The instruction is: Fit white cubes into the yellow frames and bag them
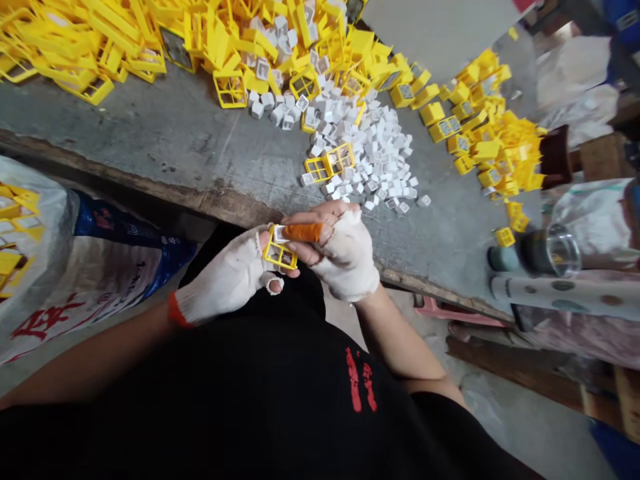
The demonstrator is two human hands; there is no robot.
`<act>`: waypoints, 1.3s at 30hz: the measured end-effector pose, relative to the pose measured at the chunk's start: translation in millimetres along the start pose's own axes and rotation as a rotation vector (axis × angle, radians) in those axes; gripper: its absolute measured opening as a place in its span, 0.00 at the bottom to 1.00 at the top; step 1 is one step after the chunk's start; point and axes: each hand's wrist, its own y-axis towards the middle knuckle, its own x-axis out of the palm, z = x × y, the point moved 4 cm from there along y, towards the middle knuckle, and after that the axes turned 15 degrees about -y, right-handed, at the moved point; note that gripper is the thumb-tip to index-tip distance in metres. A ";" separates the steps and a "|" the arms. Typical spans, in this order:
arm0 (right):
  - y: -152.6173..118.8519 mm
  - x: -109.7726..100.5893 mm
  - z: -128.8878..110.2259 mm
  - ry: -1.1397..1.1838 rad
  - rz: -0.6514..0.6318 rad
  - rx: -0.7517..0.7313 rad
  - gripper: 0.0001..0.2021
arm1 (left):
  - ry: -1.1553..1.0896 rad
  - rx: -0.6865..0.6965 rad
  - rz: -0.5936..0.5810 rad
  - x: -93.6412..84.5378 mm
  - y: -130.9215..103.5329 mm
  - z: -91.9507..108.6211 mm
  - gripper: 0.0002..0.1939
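Note:
My left hand [230,273], in a white fingerless work glove with an orange cuff, grips a small yellow plastic frame [281,256] with square openings. A white plastic cube [279,234] sits at the frame's upper compartment; I cannot tell how deep it is. My right hand [345,250], gloved in white too, is closed at the frame's right side. One of its fingers, wrapped in an orange finger cover [303,232], presses against the cube, while other fingertips touch the frame's edge. Both hands are held in front of my body, just off the bench edge.
A heap of white cubes [375,143] lies on the grey bench [190,140], with two yellow frames [330,163] on it. Yellow parts [110,40] pile up behind; filled yellow pieces [510,147] lie right. A sack [100,280] stands left, a clear cup [563,250] right.

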 end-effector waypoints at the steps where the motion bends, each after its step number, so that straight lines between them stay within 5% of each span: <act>1: -1.6 2.2 -2.6 -0.006 0.014 0.005 0.16 | 0.000 -0.009 -0.006 -0.5 -0.7 -0.9 0.29; 5: -8.3 3.8 -10.9 -0.039 0.098 -0.003 0.18 | -0.009 -0.017 -0.023 -3.7 -1.5 -0.7 0.27; 9: -5.1 4.7 -2.5 -0.033 -0.012 -0.035 0.16 | -0.032 0.021 -0.009 -7.5 -0.3 2.2 0.25; 15: 38.7 30.5 78.0 -0.220 -0.064 0.197 0.15 | -0.022 0.149 0.090 -14.9 1.6 12.4 0.21; 18: 59.3 48.2 96.1 -0.305 -0.192 0.215 0.11 | -0.011 0.206 0.138 -17.1 1.2 16.3 0.22; 22: 51.0 34.9 72.1 -0.279 -0.171 0.203 0.11 | 0.062 0.298 0.121 -15.8 -0.5 19.2 0.24; 29: -16.3 10.8 -2.5 -0.134 0.050 0.032 0.18 | 0.243 0.459 0.049 -11.4 0.1 12.4 0.22; 35: -44.5 10.8 -14.6 -0.170 0.317 0.026 0.14 | 0.305 0.434 0.057 -8.7 -1.9 -4.0 0.19; 39: -49.2 8.8 -15.1 -0.191 0.231 0.064 0.10 | 0.228 0.380 0.141 -8.3 -2.6 -8.9 0.24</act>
